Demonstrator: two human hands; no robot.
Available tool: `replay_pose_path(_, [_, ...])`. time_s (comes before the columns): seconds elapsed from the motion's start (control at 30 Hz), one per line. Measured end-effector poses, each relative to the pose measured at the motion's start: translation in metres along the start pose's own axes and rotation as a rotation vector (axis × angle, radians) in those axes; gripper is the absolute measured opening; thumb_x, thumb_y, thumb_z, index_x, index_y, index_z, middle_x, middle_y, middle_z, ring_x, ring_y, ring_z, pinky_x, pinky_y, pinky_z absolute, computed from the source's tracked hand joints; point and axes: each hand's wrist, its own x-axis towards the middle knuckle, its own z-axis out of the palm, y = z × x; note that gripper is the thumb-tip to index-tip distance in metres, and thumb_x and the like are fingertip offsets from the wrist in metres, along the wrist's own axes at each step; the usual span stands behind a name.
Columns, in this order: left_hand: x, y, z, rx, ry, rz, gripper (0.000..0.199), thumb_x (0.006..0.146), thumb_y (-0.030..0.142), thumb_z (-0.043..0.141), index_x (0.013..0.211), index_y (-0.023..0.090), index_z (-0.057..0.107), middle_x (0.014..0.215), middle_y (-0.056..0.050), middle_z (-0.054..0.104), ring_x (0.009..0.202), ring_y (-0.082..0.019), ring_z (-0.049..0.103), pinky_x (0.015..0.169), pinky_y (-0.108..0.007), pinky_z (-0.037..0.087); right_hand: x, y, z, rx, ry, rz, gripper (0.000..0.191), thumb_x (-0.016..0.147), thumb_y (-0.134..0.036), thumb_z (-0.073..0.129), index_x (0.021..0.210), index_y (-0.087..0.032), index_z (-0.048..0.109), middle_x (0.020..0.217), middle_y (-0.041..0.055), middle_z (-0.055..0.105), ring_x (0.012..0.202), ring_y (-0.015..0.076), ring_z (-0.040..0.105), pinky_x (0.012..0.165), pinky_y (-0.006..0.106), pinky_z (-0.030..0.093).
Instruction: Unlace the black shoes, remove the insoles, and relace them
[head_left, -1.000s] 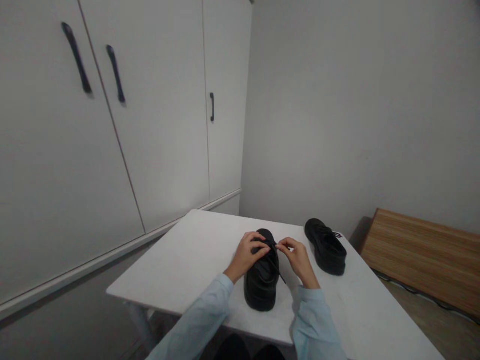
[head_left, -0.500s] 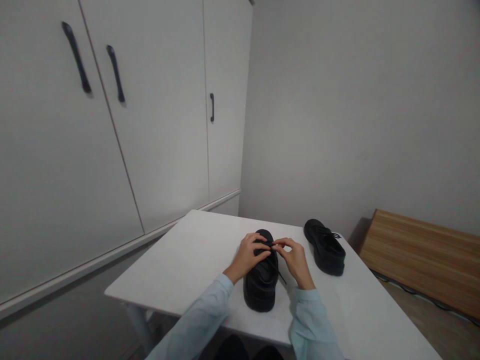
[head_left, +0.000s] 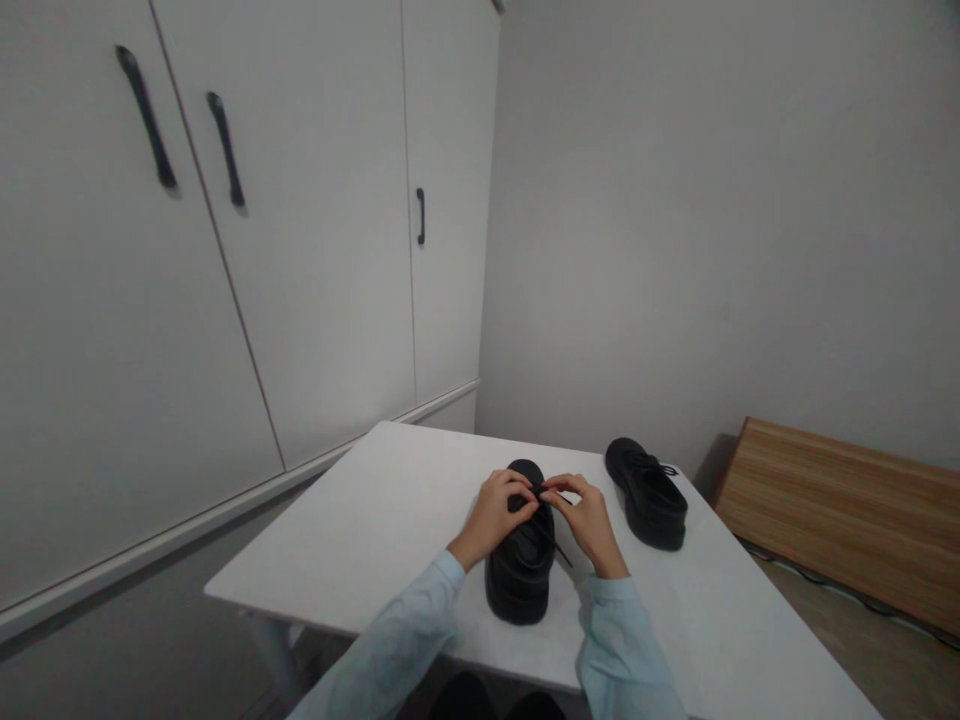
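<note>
A black lace-up shoe stands near the table's front edge with its heel toward me. Over its laced front, my left hand is closed, thumb and fingertips pinching the black shoelace. From the other side my right hand pinches the lace too, its fingertips almost meeting those of the left. One loose lace end hangs past the shoe's right side. The lacing between my fingertips is partly hidden. Farther right, a second black shoe rests on the table, its lace tied in a bow.
Both shoes are on a white table. White cabinets with dark handles line the left, and a grey wall rises behind. A wood-grain board leans at the right, with a cable along its foot.
My left fingers have curled in more tightly at the lace, and the right fingertips have shifted slightly left toward them. Both shoes keep their places on the table.
</note>
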Motion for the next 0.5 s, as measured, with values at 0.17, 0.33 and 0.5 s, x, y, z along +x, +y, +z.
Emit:
replay_pose_path(0.17, [-0.003, 0.000, -0.001, -0.005, 0.048, 0.011, 0.007, 0.082, 0.024, 0.058, 0.079, 0.019, 0.061, 0.089, -0.004, 0.064, 0.092, -0.019, 0.055, 0.087, -0.034, 0.041, 0.000, 0.004, -0.001, 0.121, -0.151, 0.019, 0.040, 0.066, -0.035, 0.074, 0.102, -0.023, 0.062, 0.110, 0.0059, 0.063, 0.109, 0.0259, 0.055, 0.095, 0.043, 0.041])
replay_pose_path(0.33, [-0.005, 0.004, -0.007, -0.109, 0.076, -0.060, 0.017, 0.089, 0.031, 0.047, 0.087, 0.018, 0.057, 0.090, -0.005, 0.062, 0.090, -0.018, 0.057, 0.085, -0.031, 0.043, -0.001, 0.012, 0.003, 0.214, -0.259, 0.042, 0.054, 0.065, -0.031, 0.076, 0.114, -0.024, 0.053, 0.120, 0.0068, 0.058, 0.116, 0.0242, 0.052, 0.102, 0.042, 0.037])
replay_pose_path(0.5, [-0.003, 0.010, -0.015, -0.307, 0.088, -0.126, 0.024, 0.092, 0.038, 0.040, 0.092, 0.018, 0.054, 0.094, -0.006, 0.064, 0.092, -0.017, 0.060, 0.084, -0.029, 0.044, -0.002, 0.019, 0.005, 0.286, -0.286, 0.128, 0.058, 0.065, -0.032, 0.076, 0.116, -0.025, 0.049, 0.124, 0.0083, 0.056, 0.121, 0.0242, 0.050, 0.102, 0.044, 0.038])
